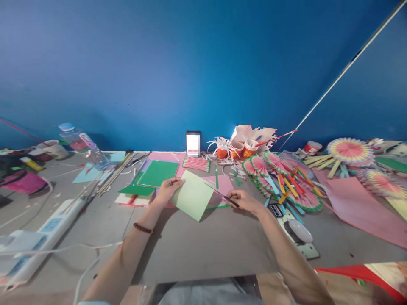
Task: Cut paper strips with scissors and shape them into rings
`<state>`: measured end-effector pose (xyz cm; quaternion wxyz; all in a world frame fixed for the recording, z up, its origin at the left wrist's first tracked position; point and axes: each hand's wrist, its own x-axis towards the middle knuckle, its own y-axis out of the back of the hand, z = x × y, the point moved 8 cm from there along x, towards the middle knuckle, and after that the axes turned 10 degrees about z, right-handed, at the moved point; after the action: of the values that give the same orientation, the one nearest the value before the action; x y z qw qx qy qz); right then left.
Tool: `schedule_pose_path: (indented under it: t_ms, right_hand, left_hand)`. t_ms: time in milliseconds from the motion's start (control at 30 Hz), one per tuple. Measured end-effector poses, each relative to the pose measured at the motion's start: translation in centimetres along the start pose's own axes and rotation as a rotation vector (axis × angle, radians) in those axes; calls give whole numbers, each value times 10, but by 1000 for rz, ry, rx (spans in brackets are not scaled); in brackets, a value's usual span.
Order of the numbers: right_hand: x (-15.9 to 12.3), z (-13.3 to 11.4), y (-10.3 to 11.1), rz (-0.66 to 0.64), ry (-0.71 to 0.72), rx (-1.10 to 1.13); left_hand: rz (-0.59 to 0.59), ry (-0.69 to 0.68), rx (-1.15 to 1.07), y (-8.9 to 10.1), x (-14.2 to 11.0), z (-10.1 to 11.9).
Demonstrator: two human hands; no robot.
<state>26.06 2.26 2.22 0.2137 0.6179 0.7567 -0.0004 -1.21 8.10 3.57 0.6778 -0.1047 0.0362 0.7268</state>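
Note:
My left hand [171, 190] pinches a pale green sheet of paper [193, 197] by its left corner and holds it tilted above the desk. In my right hand [244, 201] is a pair of scissors [230, 200], fingers closed round the handles. The blades point left and reach the paper's upper right edge; whether they have cut into it I cannot tell. Pink paper [222, 184] lies behind the sheet, with green strips on it. A stack of dark green sheets [160, 173] is just beyond my left hand.
A phone [193, 144] leans on the blue wall behind a pink folded strip piece [196, 164]. Several folded paper fans [305, 195] crowd the right, near a white mouse [300, 231]. Leftward are a power strip [47, 237], sticks [116, 173] and a tilted plastic bottle [84, 144].

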Motion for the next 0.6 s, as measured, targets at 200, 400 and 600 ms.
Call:
schedule_pose_path:
  t_ms: [200,400,600]
  right_hand:
    - [2,3,2,-5,7,-13]
    - [1,2,-2,-40,-10,24]
    - [1,2,-3,-44,-26,55]
  left_hand:
    - [-12,3,-1,0,1,-2]
    - [-13,-1,17,-2,0,-2]
    - [-29,5,39,-6,-3,-3]
